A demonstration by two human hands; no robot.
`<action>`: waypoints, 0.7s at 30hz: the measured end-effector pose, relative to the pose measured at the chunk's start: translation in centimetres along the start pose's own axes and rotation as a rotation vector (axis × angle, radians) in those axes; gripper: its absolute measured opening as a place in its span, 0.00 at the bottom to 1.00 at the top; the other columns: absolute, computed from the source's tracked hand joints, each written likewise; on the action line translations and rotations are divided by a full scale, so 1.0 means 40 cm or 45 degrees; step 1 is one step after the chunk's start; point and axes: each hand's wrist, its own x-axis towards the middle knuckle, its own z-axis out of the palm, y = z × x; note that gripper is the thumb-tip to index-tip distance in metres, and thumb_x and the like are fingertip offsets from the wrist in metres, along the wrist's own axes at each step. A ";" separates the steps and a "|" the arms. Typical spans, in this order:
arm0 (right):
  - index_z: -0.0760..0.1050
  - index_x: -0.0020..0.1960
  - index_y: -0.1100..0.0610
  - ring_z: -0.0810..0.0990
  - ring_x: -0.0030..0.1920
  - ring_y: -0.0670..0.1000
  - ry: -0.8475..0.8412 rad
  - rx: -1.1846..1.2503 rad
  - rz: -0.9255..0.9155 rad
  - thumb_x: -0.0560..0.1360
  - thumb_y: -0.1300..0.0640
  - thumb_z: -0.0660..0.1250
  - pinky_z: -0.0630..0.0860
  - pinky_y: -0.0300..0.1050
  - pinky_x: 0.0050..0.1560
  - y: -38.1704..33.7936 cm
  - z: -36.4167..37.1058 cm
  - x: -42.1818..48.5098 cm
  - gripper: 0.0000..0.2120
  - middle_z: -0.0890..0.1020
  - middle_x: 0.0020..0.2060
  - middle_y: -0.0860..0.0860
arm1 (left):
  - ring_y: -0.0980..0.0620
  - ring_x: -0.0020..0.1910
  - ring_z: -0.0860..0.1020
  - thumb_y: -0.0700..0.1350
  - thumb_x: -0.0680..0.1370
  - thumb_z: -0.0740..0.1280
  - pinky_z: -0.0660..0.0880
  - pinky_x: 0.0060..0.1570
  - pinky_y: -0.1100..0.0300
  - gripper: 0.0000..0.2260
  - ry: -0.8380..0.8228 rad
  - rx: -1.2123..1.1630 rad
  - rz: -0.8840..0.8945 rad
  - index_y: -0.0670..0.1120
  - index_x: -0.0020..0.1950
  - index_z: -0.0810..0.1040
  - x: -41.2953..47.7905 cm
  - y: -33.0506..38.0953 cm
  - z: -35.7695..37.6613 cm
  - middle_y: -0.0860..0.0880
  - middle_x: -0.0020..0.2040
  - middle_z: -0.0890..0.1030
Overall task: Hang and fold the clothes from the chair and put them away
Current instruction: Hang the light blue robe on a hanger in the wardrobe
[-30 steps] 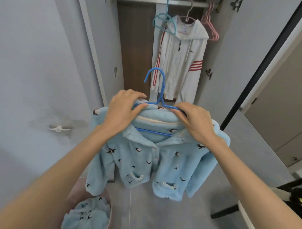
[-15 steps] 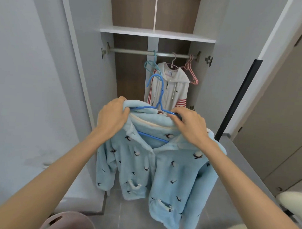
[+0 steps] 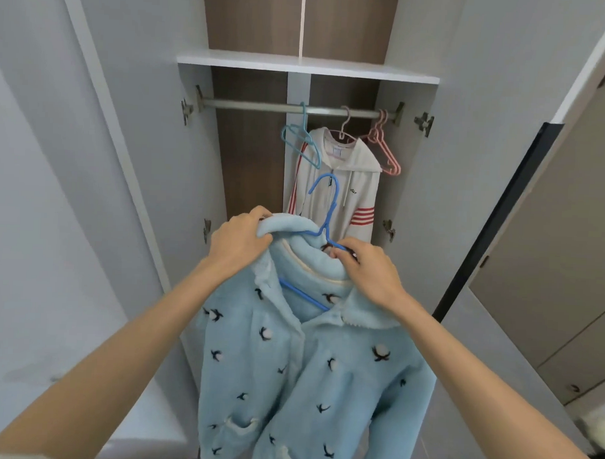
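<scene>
A fluffy light-blue pajama top (image 3: 309,373) with small bird prints hangs on a blue hanger (image 3: 324,209) in front of the open wardrobe. My left hand (image 3: 240,242) grips the top's left shoulder and collar. At the base of the hook, my right hand (image 3: 368,273) pinches the hanger's right arm together with the collar. The hook points up, below the metal rail (image 3: 257,106).
On the rail hang an empty light-blue hanger (image 3: 299,140), a white hooded jacket with red stripes (image 3: 340,182) and pink hangers (image 3: 383,146). A white shelf (image 3: 306,66) sits above the rail. Grey wardrobe doors (image 3: 132,154) stand open on both sides.
I have come closer to the wardrobe and the view has tilted up. Both hands carried the pajama top on its hanger higher, toward the rail. The pink basket has left the view.
</scene>
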 end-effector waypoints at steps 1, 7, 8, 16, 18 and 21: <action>0.77 0.45 0.46 0.76 0.41 0.50 0.002 0.045 0.035 0.79 0.49 0.60 0.70 0.47 0.42 0.003 0.010 0.035 0.08 0.81 0.38 0.47 | 0.44 0.50 0.77 0.48 0.77 0.62 0.75 0.47 0.50 0.16 -0.048 0.013 -0.002 0.53 0.65 0.70 0.038 -0.025 0.017 0.47 0.54 0.79; 0.78 0.37 0.49 0.64 0.32 0.45 -0.079 0.369 0.090 0.78 0.55 0.65 0.60 0.40 0.35 -0.025 0.050 0.272 0.11 0.69 0.29 0.45 | 0.46 0.59 0.74 0.50 0.77 0.66 0.71 0.56 0.56 0.25 -0.051 -0.394 0.038 0.47 0.73 0.65 0.267 -0.117 0.094 0.46 0.62 0.76; 0.76 0.35 0.49 0.63 0.31 0.44 -0.082 0.407 0.099 0.77 0.55 0.66 0.59 0.39 0.34 -0.034 0.056 0.310 0.12 0.67 0.27 0.43 | 0.47 0.60 0.73 0.48 0.78 0.66 0.69 0.55 0.59 0.25 -0.029 -0.427 0.035 0.46 0.73 0.64 0.303 -0.127 0.099 0.46 0.63 0.75; 0.77 0.38 0.54 0.61 0.31 0.44 -0.092 0.667 0.134 0.78 0.57 0.66 0.59 0.35 0.30 -0.063 0.088 0.582 0.10 0.66 0.30 0.48 | 0.47 0.62 0.75 0.40 0.78 0.61 0.72 0.61 0.50 0.20 0.032 -0.838 -0.148 0.51 0.70 0.69 0.566 -0.179 0.096 0.48 0.63 0.76; 0.79 0.42 0.55 0.65 0.31 0.42 -0.087 0.694 0.121 0.79 0.58 0.65 0.62 0.31 0.30 -0.060 0.100 0.655 0.08 0.70 0.31 0.47 | 0.48 0.63 0.74 0.39 0.77 0.60 0.71 0.63 0.49 0.22 0.040 -0.917 -0.169 0.52 0.72 0.67 0.619 -0.189 0.101 0.49 0.65 0.75; 0.80 0.48 0.61 0.69 0.36 0.43 -0.024 0.749 0.159 0.79 0.60 0.64 0.65 0.27 0.32 -0.047 0.128 0.778 0.08 0.76 0.37 0.49 | 0.53 0.62 0.72 0.40 0.79 0.61 0.71 0.58 0.56 0.23 0.061 -0.985 -0.226 0.51 0.73 0.65 0.703 -0.210 0.129 0.48 0.67 0.74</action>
